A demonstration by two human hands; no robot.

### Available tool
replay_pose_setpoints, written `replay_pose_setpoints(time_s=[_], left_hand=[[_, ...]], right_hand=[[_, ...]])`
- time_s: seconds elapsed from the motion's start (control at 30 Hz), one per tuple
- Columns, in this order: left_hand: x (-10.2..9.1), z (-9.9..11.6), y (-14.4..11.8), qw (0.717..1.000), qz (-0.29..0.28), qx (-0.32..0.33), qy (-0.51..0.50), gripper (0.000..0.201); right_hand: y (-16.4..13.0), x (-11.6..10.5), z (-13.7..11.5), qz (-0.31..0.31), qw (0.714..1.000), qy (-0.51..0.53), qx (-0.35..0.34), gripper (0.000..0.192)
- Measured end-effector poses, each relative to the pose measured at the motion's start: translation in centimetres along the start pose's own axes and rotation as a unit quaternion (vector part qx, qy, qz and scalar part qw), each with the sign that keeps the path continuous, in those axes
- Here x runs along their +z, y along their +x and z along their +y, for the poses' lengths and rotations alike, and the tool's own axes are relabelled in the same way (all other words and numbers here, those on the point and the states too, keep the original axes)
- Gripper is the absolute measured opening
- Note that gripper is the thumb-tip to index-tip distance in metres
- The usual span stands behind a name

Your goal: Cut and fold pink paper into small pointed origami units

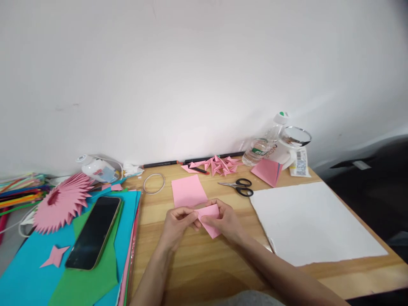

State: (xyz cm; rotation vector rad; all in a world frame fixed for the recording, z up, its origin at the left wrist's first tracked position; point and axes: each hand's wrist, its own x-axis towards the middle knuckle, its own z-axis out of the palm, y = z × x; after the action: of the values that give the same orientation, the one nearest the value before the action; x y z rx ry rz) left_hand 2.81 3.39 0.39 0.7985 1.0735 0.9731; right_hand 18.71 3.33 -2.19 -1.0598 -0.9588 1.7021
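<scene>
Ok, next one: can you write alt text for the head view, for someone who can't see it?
A person's left hand and right hand hold a small pink paper over a wooden table. Beyond the hands lie a flat pink sheet and scissors; a phone rests on green paper at the left, a white sheet at the right.

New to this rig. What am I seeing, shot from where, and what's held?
There's no machine: these are a person's own bare hands. The single picture comes from a head-worn camera looking forward and down. The left hand and right hand together hold a small folded pink paper piece. The light-brown wooden table bears a flat pink paper sheet, black-handled metal scissors and a large white rectangular sheet. At left, a black rectangular phone lies on a green paper sheet, beside a four-pointed pink paper star.
</scene>
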Motion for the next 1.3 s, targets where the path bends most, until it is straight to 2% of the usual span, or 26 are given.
replay_pose_setpoints(time_s=[0.17, 0.3, 0.37, 0.43, 0.53, 0.63, 0.7, 0.87, 1.13, 1.17, 1.23, 1.3], left_hand=[[0.4, -0.1, -0.2, 0.998, 0.038, 0.037, -0.032, 0.02], [0.4, 0.1, -0.1, 0.999, 0.015, 0.0, -0.044, 0.024], [0.2, 0.2, 0.1, 1.0, 0.002, -0.001, -0.017, 0.03], [0.1, 0.1, 0.2, 0.999, 0.013, 0.029, 0.035, 0.034], [0.2, -0.3, 0.2, 0.985, 0.064, 0.093, 0.131, 0.032], [0.4, -0.8, 0.2, 0.97, 0.113, 0.131, 0.172, 0.036], [0.5, -1.1, 0.3, 0.971, 0.111, 0.125, 0.173, 0.037], [0.4, -1.1, 0.5, 0.977, 0.062, 0.093, 0.183, 0.035], [0.0, -1.5, -0.1, 0.962, 0.074, 0.107, 0.238, 0.028], [-0.1, -1.6, -0.5, 0.958, 0.085, 0.117, 0.247, 0.025], [-0.2, -1.9, -1.4, 0.932, 0.103, 0.173, 0.3, 0.018], [-0.3, -2.3, -2.4, 0.865, 0.069, 0.281, 0.41, 0.011]], right_hand=[[-0.2, 0.5, -0.6, 0.013, 0.999, -0.032, -0.013, 0.039], [-0.3, 0.5, -0.7, 0.041, 0.997, -0.061, -0.031, 0.038], [-0.3, 0.4, -0.6, 0.047, 0.997, -0.055, -0.03, 0.04], [-0.3, 0.3, -0.5, 0.048, 0.997, -0.048, -0.027, 0.041], [-0.3, 0.4, -0.2, 0.04, 0.998, -0.05, -0.026, 0.039], [-0.3, 0.5, 0.0, 0.035, 0.997, -0.061, -0.034, 0.036], [-0.3, 0.4, 0.2, 0.046, 0.996, -0.071, -0.04, 0.036], [0.1, 0.3, 0.6, 0.089, 0.991, -0.083, -0.052, 0.037], [-0.8, 0.1, 1.3, 0.068, 0.984, -0.14, -0.082, 0.028], [-1.1, -0.1, 1.6, 0.07, 0.983, -0.149, -0.081, 0.027], [-1.7, -0.2, 2.2, 0.079, 0.98, -0.166, -0.079, 0.024], [-2.1, -0.2, 2.6, 0.088, 0.973, -0.193, -0.088, 0.021]])
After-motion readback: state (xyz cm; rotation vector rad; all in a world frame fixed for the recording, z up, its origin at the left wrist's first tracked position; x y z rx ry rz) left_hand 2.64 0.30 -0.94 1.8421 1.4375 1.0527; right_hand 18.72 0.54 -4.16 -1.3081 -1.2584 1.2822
